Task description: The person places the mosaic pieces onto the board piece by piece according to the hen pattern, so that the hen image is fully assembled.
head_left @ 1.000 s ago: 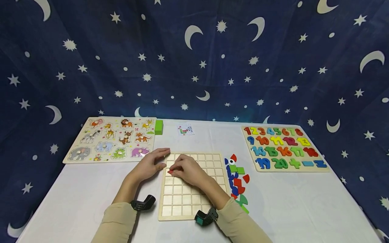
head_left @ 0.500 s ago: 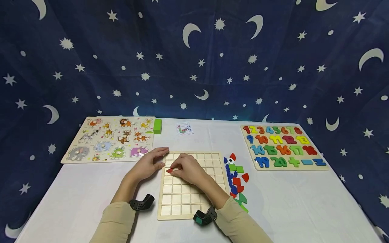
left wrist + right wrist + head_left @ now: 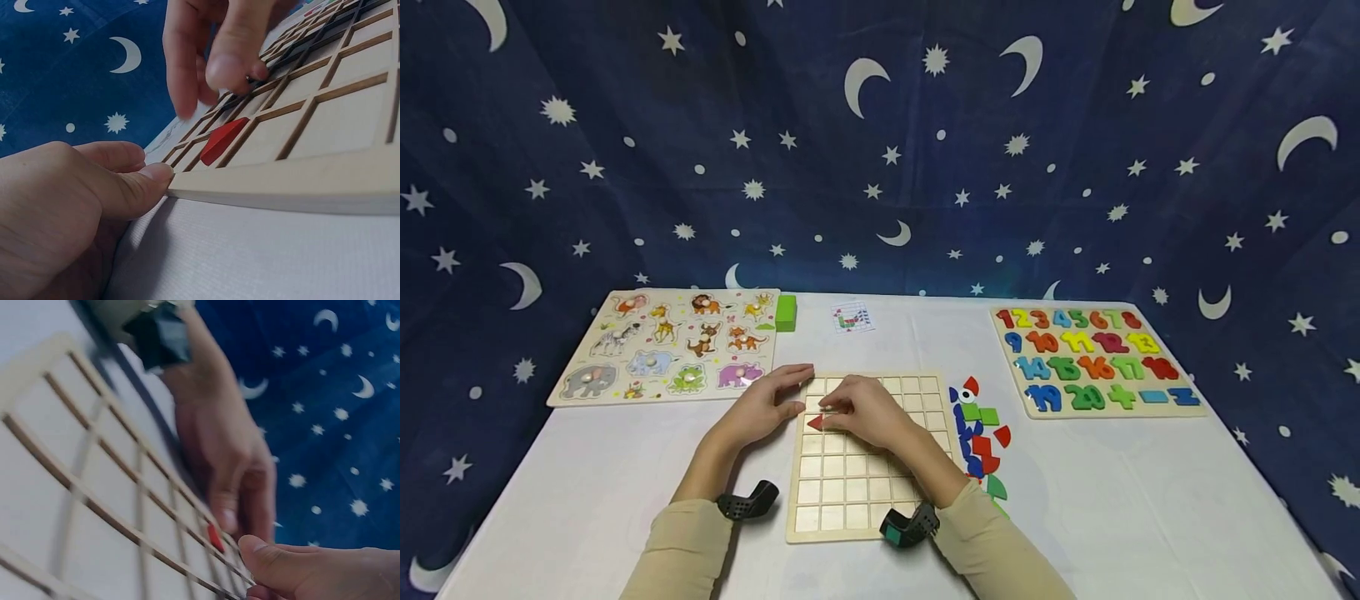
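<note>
A red triangular piece (image 3: 816,423) lies at the left edge column of the wooden grid board (image 3: 820,518); in the left wrist view the red piece (image 3: 223,141) sits tilted over the dividers of a cell. My right hand (image 3: 868,414) hovers just right of it, fingers bent and apart from the piece. My left hand (image 3: 767,406) rests at the board's upper left edge, its fingers extended and its thumb touching the rim. In the right wrist view the red piece (image 3: 215,539) shows beside the left thumb.
Right of the board lies a loose pile of red, blue and green pieces (image 3: 981,447). Behind are a small pattern card (image 3: 852,317) and a green block (image 3: 786,313). An animal puzzle (image 3: 655,392) stands left, a number puzzle (image 3: 1105,410) right.
My right hand has let go of the red triangular piece and drawn slightly away to the right, leaving it on the board. The left hand has stayed at the board's edge.
</note>
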### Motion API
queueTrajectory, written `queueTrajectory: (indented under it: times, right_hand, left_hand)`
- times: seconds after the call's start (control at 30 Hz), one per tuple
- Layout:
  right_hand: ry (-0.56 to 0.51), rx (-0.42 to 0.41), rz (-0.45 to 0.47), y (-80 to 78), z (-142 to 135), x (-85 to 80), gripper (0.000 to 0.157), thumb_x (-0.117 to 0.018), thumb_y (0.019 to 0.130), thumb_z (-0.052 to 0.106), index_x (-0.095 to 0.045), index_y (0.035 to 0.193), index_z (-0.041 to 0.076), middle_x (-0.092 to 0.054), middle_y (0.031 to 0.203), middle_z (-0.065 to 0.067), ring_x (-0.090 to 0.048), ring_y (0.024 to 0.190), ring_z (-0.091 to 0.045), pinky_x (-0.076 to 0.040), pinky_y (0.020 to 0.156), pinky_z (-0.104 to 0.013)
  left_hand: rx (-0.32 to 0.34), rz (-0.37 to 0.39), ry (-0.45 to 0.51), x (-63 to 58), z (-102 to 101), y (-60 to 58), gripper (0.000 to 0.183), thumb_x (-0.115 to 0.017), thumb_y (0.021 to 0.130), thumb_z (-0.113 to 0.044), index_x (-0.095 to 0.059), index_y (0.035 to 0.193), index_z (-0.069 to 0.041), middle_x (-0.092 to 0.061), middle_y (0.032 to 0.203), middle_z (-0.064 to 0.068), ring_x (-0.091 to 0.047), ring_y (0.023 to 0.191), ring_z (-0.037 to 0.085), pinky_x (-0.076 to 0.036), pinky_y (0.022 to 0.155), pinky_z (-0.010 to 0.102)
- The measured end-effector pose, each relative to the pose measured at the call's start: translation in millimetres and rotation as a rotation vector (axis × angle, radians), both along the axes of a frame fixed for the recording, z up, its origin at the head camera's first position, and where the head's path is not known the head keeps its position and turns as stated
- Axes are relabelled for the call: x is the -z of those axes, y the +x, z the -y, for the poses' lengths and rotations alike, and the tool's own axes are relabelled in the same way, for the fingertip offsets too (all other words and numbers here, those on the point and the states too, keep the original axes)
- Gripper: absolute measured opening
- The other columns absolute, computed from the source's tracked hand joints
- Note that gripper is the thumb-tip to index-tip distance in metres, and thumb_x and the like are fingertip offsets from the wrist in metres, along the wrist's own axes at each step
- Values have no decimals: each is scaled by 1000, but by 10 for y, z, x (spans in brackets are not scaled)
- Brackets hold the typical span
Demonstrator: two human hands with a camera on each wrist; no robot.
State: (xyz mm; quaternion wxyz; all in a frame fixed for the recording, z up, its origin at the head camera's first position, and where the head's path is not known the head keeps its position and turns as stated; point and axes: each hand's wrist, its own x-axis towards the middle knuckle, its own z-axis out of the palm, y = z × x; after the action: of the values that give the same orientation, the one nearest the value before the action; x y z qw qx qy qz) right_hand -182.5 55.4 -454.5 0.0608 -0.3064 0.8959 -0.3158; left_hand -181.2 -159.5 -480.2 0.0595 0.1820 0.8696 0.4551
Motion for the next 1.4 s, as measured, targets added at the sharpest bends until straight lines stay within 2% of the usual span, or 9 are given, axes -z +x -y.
queueTrajectory:
  times: [0.23, 0.43, 0.57, 0.77, 1.0, 1.23, 1.4]
  right_hand:
    - [-116, 68, 97, -195, -418, -132, 28, -70, 86, 19, -70, 112, 8, -67, 103, -7, -64, 88, -13, -55, 77, -24]
    - [-169, 206, 131, -349, -951, -279, 33, -67, 88, 21, -67, 119, 9, -66, 112, -9, -64, 95, -20, -57, 78, -31]
    - [-128, 311, 149, -410, -1308, -316, 34, -67, 88, 22, -67, 120, 11, -65, 116, -8, -62, 97, -23, -57, 76, -33]
    - [-2, 379, 233, -460, -1732, -247, 32, -65, 90, 21, -66, 121, 10, -62, 122, -11, -61, 102, -26, -55, 84, -39]
    - [73, 447, 354, -466, -1871, -175, 29, -68, 85, 6, -69, 114, 9, -67, 104, -9, -56, 87, -22, -50, 69, -26]
    - [128, 419, 355, -460, -1870, -158, 30, -69, 84, 6, -67, 113, 11, -62, 96, -7, -52, 87, -21, -47, 80, -33]
    - [123, 434, 370, -462, -1868, -131, 27, -69, 84, 5, -67, 110, 9, -59, 90, -6, -50, 84, -20, -44, 75, -30]
  left_hand:
    - [-6, 1, -2, 24, -33, -4, 52, -64, 87, -6, -50, 137, -6, -43, 147, 11, -32, 140, 34, -22, 116, 54]
    - [-12, -29, -21, 44, -58, -15, 52, -64, 87, -5, -51, 137, -5, -44, 146, 12, -34, 139, 36, -23, 116, 54]
    - [-17, -40, -23, 54, -54, -16, 52, -64, 86, -5, -51, 136, -5, -45, 146, 12, -34, 138, 36, -23, 116, 54]
    - [-15, -29, -32, 46, -35, -6, 52, -64, 87, -7, -50, 137, -6, -44, 146, 11, -33, 139, 35, -23, 116, 54]
    - [-15, -14, -21, 12, -18, 7, 52, -64, 88, -7, -50, 138, -5, -43, 147, 10, -32, 140, 34, -22, 117, 53]
    - [-23, -12, -17, 2, -18, 15, 52, -64, 87, -7, -50, 137, -5, -44, 146, 10, -33, 139, 34, -23, 116, 53]
    - [-20, -9, -24, 5, -22, 10, 52, -64, 88, -8, -50, 138, -6, -43, 147, 10, -33, 140, 34, -23, 117, 53]
